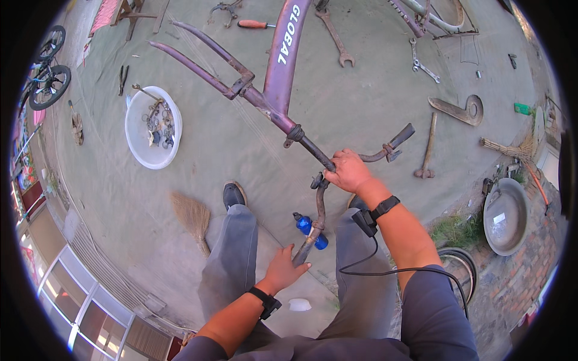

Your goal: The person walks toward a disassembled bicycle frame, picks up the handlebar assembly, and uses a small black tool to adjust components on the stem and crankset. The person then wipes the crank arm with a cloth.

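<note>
The right hand (350,171) gripped the stem (314,150) of a rusty, curved metal handlebar (321,207), and the left hand (280,272) was curled about the handlebar's lower end; the stem entered a purple metal bicycle frame (279,90). The handlebar partly blocked a blue cylindrical bottle (303,225) from view. Around these lay a tan straw broom (191,215), a white round plastic basin (142,157) of small metal parts (159,123), and a wooden-handled hammer (430,143).

grey-green floor (373,102); brick paving (512,290), right; framed windows (88,299), left; daylight
</note>
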### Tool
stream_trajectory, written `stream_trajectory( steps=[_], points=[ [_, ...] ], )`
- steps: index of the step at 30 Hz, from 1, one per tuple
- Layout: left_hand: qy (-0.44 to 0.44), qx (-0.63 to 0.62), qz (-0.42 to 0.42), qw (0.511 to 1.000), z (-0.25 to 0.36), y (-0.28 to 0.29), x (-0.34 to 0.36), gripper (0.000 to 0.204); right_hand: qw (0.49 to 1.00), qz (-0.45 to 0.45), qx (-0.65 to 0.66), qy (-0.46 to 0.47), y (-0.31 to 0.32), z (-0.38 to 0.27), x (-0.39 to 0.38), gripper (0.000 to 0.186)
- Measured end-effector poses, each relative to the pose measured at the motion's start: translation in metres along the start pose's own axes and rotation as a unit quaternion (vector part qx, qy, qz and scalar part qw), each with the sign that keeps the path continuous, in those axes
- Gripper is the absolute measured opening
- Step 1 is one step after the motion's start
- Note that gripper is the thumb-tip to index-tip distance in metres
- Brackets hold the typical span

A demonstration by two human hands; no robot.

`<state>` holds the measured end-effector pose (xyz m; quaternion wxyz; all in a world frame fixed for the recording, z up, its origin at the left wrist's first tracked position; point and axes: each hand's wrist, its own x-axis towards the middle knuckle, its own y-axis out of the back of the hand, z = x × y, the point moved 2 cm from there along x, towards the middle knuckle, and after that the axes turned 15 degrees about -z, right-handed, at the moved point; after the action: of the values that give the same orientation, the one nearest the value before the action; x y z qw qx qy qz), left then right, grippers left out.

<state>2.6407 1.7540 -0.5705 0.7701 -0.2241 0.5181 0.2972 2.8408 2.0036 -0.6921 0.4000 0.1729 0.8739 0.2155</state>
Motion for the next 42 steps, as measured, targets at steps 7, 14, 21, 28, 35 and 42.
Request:
stream_trajectory(
  steps=[7,14,21,28,35,42],
  points=[
    [-0.032,-0.105,-0.067,0.992,0.037,0.021,-0.063,0.065,0.998,-0.007,-0.059,-0.009,0.040,-0.031,-0.014,0.035],
    [-0.114,-0.138,0.070,0.981,0.076,0.064,-0.147,0.054,0.997,-0.018,-0.029,-0.073,0.102,-0.076,-0.020,0.043],
    [-0.167,-0.260,0.044,0.950,0.119,0.134,-0.227,0.052,0.979,-0.043,0.131,-0.151,0.180,-0.139,-0.050,0.051],
    [-0.227,-0.268,0.045,0.935,0.161,0.244,-0.303,0.046,0.981,-0.007,0.096,-0.168,0.249,-0.197,-0.051,0.056],
    [-0.315,-0.360,0.145,0.866,0.222,0.343,-0.353,0.034,0.982,-0.059,0.092,-0.157,0.319,-0.238,-0.046,0.063],
    [-0.308,-0.352,0.245,0.849,0.282,0.423,-0.371,0.029,0.987,-0.031,0.120,-0.105,0.352,-0.257,-0.039,0.060]
  ],
)
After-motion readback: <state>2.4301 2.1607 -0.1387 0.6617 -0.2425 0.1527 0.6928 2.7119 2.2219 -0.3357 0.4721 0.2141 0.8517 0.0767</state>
